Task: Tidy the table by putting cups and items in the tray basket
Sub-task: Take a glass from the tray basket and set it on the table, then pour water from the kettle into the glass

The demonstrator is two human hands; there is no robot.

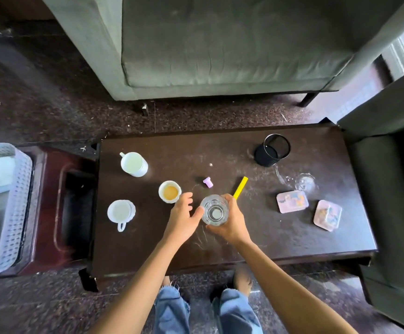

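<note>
A clear drinking glass (214,212) stands upright near the middle of the dark wooden table (280,242). My right hand (232,224) is wrapped around its right side. My left hand (183,219) is beside it with fingers spread, the thumb touching the glass's left wall. Left of the hands are a small white cup of brown liquid (169,191), a white mug (133,164) and a white cup with its handle toward me (121,212). The white perforated tray basket (15,208) stands at the far left on a side table.
A yellow strip (240,188) and a small purple cap (207,182) lie just beyond the glass. A black mesh holder (271,150), a clear glass on its side (304,183) and two pink coasters (292,201), (327,215) are at the right. Sofas border the back and right.
</note>
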